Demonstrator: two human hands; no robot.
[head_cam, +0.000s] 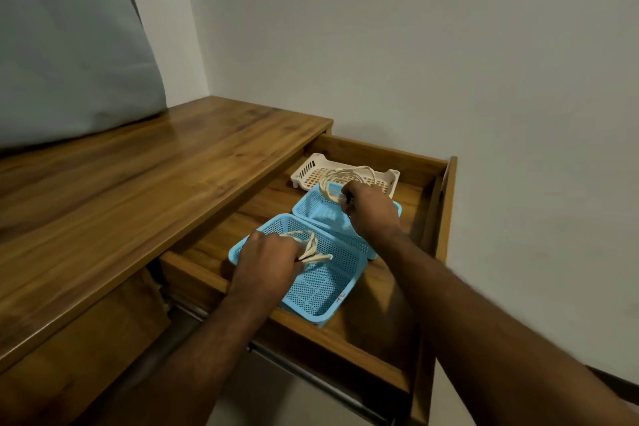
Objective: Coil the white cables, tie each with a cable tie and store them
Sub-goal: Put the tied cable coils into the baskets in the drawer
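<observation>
Storing looks like the step in hand: inside the open drawer [428, 162], the left hand [266, 261] has its fingers curled round a coiled white cable [311, 247] over the near blue basket [325, 290], while the right hand [371, 207] grips a second coil [340, 180] above the far blue basket [313, 209], in front of the white tray [307, 168]. Next, I judge, each hand must lower its coil and let go without it springing loose.
</observation>
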